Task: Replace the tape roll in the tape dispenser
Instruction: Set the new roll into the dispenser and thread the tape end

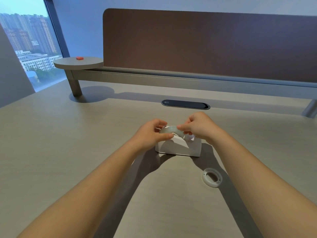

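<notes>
A white tape dispenser (178,148) stands on the desk in front of me. Just above its top I hold a pale, translucent tape roll (170,130) between both hands. My left hand (151,134) pinches the roll's left side with thumb and fingers. My right hand (199,126) pinches its right side from above, fingers curled. Much of the roll is hidden by my fingers. A white ring-shaped core (212,177) lies flat on the desk to the near right of the dispenser, under my right forearm's line.
A dark oval cable port (185,104) is set into the desk (68,143) behind the dispenser. A brown partition panel (205,43) runs along the far edge. A round side shelf (77,63) at far left carries a small red object (79,58).
</notes>
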### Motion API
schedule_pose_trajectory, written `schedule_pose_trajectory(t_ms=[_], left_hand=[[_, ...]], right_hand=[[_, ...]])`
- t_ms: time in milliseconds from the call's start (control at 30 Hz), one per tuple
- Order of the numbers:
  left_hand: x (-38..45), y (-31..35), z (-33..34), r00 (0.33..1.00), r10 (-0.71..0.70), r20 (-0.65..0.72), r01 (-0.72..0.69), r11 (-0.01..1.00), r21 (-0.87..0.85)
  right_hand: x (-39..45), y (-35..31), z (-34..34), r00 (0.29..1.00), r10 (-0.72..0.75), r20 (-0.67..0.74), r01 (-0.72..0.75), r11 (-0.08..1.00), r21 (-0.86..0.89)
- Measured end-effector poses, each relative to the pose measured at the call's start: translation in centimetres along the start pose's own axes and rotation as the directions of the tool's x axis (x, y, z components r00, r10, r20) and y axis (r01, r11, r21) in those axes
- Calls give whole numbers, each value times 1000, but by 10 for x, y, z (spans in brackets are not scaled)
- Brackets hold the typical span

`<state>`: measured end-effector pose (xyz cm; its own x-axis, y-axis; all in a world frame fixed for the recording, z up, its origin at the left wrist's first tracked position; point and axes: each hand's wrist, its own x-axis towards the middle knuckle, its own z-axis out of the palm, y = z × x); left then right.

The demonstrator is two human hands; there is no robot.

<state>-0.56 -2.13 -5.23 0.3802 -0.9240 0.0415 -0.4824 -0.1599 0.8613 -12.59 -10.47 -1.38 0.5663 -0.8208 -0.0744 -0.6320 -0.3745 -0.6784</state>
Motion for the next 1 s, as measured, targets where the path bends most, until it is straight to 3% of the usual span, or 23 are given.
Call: schedule_pose_trajectory(t_ms=[167,367,800,1000], left_hand=[[-1,2,1,1000,14,-13,-13,997,74],[-2,5,7,999,35,-38,-27,978,206],[-3,3,11,998,18,-61,-6,982,191],[-1,2,11,998,12,-62,0,984,178]], right_hand=[[-1,2,-9,999,6,-32,-4,999,36],[-2,10,-23,999,23,-48,-9,964,266],[-7,44,-16,982,159,-101,-88,861,502],[-6,55,-7,965,260,-24,-181,733,655]])
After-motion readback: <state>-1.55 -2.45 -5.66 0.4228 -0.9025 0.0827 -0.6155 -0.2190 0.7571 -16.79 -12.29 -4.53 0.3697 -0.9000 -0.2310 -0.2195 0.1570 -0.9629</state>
